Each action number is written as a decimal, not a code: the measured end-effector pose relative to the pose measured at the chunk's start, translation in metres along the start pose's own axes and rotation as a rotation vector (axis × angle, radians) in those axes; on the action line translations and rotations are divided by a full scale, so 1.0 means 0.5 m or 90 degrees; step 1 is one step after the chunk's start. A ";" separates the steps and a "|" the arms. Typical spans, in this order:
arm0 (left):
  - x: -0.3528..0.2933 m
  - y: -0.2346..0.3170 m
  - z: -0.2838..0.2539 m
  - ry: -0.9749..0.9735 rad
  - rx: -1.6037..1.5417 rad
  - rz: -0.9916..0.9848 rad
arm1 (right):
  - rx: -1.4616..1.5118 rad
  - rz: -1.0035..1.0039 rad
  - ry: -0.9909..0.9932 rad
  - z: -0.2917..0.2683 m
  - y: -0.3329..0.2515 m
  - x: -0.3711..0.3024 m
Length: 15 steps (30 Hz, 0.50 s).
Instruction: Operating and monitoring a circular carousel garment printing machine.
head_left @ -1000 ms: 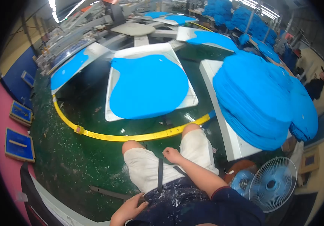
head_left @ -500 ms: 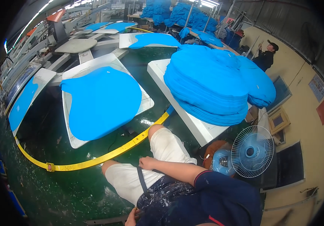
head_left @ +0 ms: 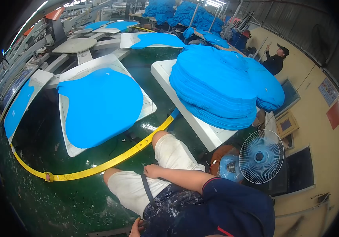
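Strap: a dark strap (head_left: 147, 189) runs down across your lap between your two pale-trousered thighs, from just under your right hand toward the speckled apron (head_left: 169, 205) at your waist.
Right hand: your right hand (head_left: 153, 171) rests on your lap at the top of the strap, fingers curled loosely; you cannot tell from here whether this grip has actually closed on the strap or only lies on it.
Left hand: your left hand (head_left: 136, 228) sits at the lower edge near the apron hem, mostly cut off, so its grip cannot be told.
Doing it well: I judge that pulling the strap straight along its length, without twisting, would keep it flat against the apron.
Nearest work: a white board (head_left: 70, 147) ahead of your knees carries a flat blue cloth piece (head_left: 98, 106), smooth and unwrinkled.
Right of it: a desk (head_left: 205, 132) bears a tall stack of blue cloth (head_left: 217, 87), edges fairly even.
Floor: a yellow curved rail (head_left: 98, 168) arcs over the green floor (head_left: 39, 197) just before your knees.
Beside you: a blue fan (head_left: 261, 156) stands near your right side.
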<state>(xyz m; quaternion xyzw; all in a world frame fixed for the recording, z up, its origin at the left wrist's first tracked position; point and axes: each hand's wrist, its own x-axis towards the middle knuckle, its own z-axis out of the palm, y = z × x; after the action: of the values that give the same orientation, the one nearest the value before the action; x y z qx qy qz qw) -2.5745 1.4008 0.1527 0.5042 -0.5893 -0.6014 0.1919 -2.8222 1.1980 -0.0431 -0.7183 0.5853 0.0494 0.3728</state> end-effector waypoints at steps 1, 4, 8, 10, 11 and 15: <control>-0.003 -0.001 0.001 0.006 -0.002 0.001 | -0.001 -0.001 -0.002 0.000 0.001 0.002; -0.016 -0.005 0.008 0.030 -0.011 -0.003 | 0.005 -0.009 -0.006 0.008 -0.007 0.000; -0.050 0.004 0.016 0.093 -0.020 -0.046 | 0.008 -0.007 -0.003 0.008 -0.002 0.007; -0.135 0.034 0.023 0.181 -0.016 -0.116 | -0.004 -0.034 -0.011 0.031 -0.005 0.034; -0.130 0.084 0.020 0.236 -0.075 -0.199 | 0.026 -0.013 -0.018 0.029 -0.011 0.032; -0.083 0.111 0.016 0.273 -0.194 -0.076 | 0.009 0.109 -0.068 -0.001 0.004 0.039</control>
<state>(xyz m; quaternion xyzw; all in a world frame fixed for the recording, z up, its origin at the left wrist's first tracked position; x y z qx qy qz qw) -2.5838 1.4264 0.2172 0.6194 -0.4072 -0.5727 0.3501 -2.8180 1.1818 -0.0536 -0.6595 0.6239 0.1150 0.4032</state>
